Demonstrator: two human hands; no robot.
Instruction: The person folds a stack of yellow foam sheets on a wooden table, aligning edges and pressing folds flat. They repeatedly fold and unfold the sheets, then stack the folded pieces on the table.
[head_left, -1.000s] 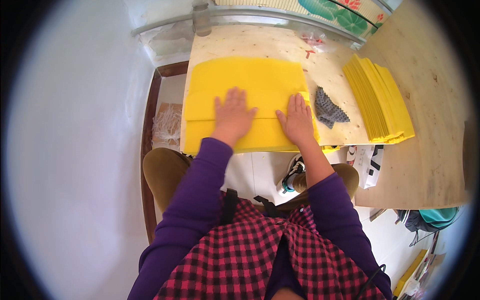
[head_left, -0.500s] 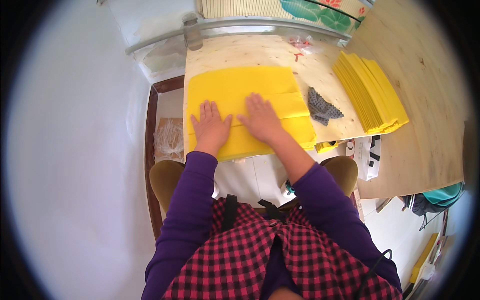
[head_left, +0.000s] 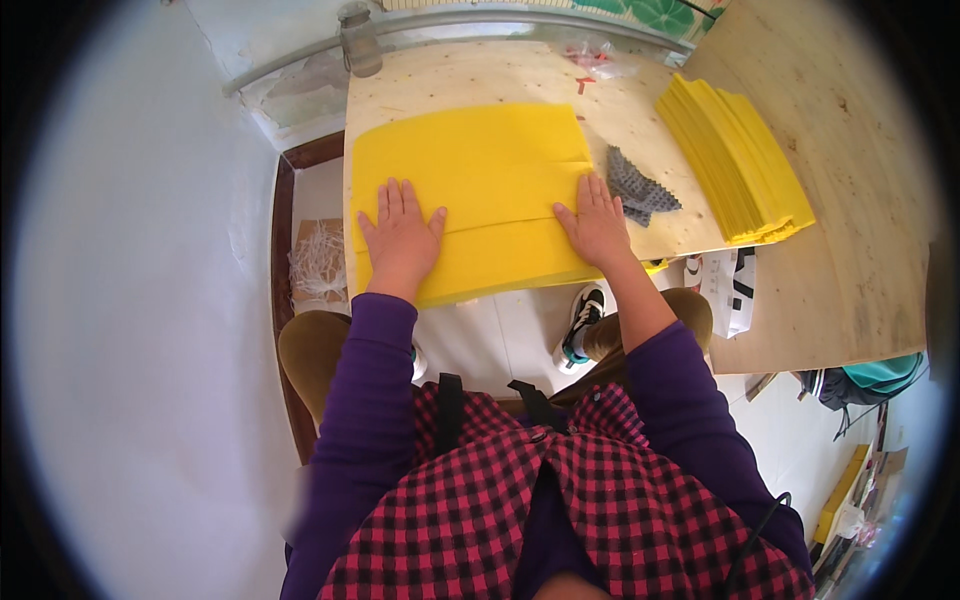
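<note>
A wide yellow sheet that looks like felt lies flat before me, its front edge along the table's near side. An overlapping edge or fold line runs across it. My left hand rests flat on its left part, fingers spread and pointing away from me. Across from it, my right hand lies flat at the sheet's right edge, thumb out and the other fingers close together. Neither hand grasps anything. How many layers lie under them I cannot tell.
A grey dimpled cloth lies right of the sheet. Beyond it stands a thick stack of folded yellow sheets beside a plywood panel. A bottle stands at the table's back left. A white bag hangs below.
My right hand has slid from the middle of the sheet to its right edge. My left hand stays on the left part. The head view has shifted, so the table sits higher.
</note>
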